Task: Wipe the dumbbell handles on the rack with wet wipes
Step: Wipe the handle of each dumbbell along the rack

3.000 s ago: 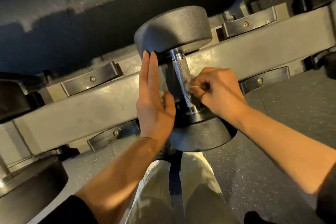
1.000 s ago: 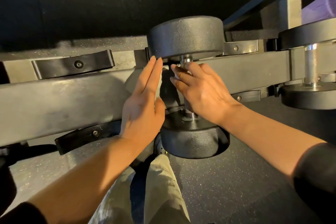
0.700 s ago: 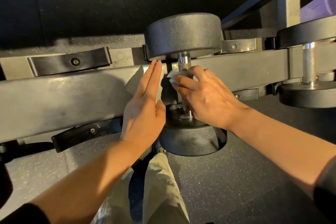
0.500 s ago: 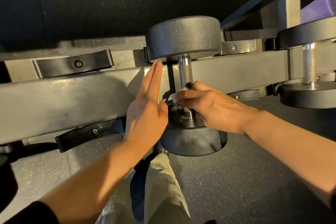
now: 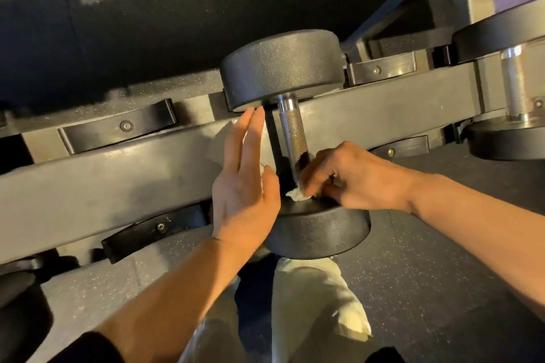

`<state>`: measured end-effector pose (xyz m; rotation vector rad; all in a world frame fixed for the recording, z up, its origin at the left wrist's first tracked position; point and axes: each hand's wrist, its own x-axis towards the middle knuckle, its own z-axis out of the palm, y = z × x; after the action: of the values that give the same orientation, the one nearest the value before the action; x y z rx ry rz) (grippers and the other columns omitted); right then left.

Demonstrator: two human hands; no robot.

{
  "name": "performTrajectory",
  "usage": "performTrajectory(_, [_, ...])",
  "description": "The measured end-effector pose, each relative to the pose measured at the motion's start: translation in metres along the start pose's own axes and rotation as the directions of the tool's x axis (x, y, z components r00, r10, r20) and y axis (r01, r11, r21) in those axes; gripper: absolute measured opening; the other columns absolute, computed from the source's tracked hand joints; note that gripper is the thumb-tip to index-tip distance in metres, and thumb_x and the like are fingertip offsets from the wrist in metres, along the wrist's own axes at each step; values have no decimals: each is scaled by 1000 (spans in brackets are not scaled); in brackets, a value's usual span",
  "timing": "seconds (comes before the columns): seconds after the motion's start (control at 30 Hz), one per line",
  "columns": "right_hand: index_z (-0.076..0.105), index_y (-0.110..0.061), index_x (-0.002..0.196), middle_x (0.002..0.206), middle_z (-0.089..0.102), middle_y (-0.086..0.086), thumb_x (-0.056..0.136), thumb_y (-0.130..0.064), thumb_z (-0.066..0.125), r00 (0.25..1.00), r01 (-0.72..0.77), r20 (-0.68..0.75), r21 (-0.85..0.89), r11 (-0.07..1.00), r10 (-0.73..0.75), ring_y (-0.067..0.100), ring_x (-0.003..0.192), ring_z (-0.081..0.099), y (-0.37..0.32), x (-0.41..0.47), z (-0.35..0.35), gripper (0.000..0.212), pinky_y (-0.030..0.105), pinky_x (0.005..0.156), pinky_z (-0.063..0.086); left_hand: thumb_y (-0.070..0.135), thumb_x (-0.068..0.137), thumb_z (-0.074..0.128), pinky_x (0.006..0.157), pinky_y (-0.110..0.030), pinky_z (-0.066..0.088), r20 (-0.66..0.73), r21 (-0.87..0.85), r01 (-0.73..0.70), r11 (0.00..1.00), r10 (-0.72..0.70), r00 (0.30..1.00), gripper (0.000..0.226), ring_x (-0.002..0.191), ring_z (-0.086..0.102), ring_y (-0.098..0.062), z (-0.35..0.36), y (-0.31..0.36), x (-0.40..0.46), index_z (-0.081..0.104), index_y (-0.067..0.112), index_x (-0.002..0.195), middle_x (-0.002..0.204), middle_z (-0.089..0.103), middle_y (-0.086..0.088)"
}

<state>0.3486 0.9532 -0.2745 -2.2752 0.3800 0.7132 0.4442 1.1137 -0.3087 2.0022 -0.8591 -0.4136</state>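
- Steel handle [image 5: 293, 132] of the black dumbbell [image 5: 283, 68] sits across the rack [image 5: 103, 183], mid-scene.
- White wipe [image 5: 296, 194] is pinched in the curled right hand [image 5: 351, 177] at the handle's near end.
- Left hand [image 5: 244, 183] is flat, fingers straight, just left of the handle.
- Second dumbbell [image 5: 513, 88] rests far right.

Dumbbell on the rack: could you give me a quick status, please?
Right hand pinches wipe at handle base. Left hand flat, beside dumbbell. Nothing blocking.
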Motion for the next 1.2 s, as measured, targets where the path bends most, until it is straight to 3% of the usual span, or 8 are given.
performTrajectory(0.2, [76,-13,96,108,69,-1,71,12,64,941,61,-334,23,998,-50,11,97,64,48,-34,-23,38,15,84,48,-10,78,56,83,5,31,-2,37,-137,990,138,990,65,98,37,5,27,38,14,39,6,139,136,44,-13])
performTrajectory(0.37, [74,-8,101,113,67,4,71,12,66,859,132,-496,-18,991,-123,7,103,58,108,-72,-55,37,15,88,45,-2,83,53,101,4,12,44,61,-147,987,145,988,57,122,37,-4,88,99,37,43,9,138,140,44,-8])
performTrajectory(0.5, [72,-8,107,117,65,4,79,2,65,813,97,-577,14,995,-71,13,107,61,170,-113,-77,31,21,90,47,1,90,52,90,10,16,179,-42,-34,999,41,983,60,115,25,26,156,148,41,37,22,144,147,33,8])
performTrajectory(0.57, [71,-8,107,118,64,4,80,-2,62,790,78,-610,7,997,-58,15,106,61,202,-134,-87,30,17,91,46,3,91,51,89,11,14,221,-47,8,999,2,975,61,115,22,27,194,167,41,35,26,145,147,30,14])
performTrajectory(0.63, [71,-10,109,118,64,3,80,1,63,783,49,-621,-8,999,-44,13,105,60,232,-153,-98,32,9,91,42,4,91,51,92,10,13,224,-53,44,998,-31,974,61,119,21,20,230,187,44,33,26,145,148,29,15])
performTrajectory(0.93, [69,-7,108,109,67,8,75,9,65,783,80,-602,-147,986,-153,25,101,64,328,-171,-159,37,22,87,45,-3,87,53,108,-2,8,95,-93,143,985,-134,986,73,129,15,14,331,230,81,26,24,149,154,24,9])
performTrajectory(1.03, [67,-8,111,108,68,9,75,7,65,755,104,-602,-280,955,-258,30,98,63,342,-151,-170,39,38,81,53,-8,84,52,112,-7,7,32,-101,113,988,-111,993,75,134,14,9,342,229,93,27,18,149,155,23,5])
performTrajectory(1.2, [68,-16,112,106,68,-4,75,-9,74,766,-17,-485,-672,741,-422,21,92,42,354,-118,-179,39,30,69,35,-12,82,52,108,-2,7,55,-89,38,995,-33,998,78,133,6,18,347,222,107,22,14,149,154,15,8])
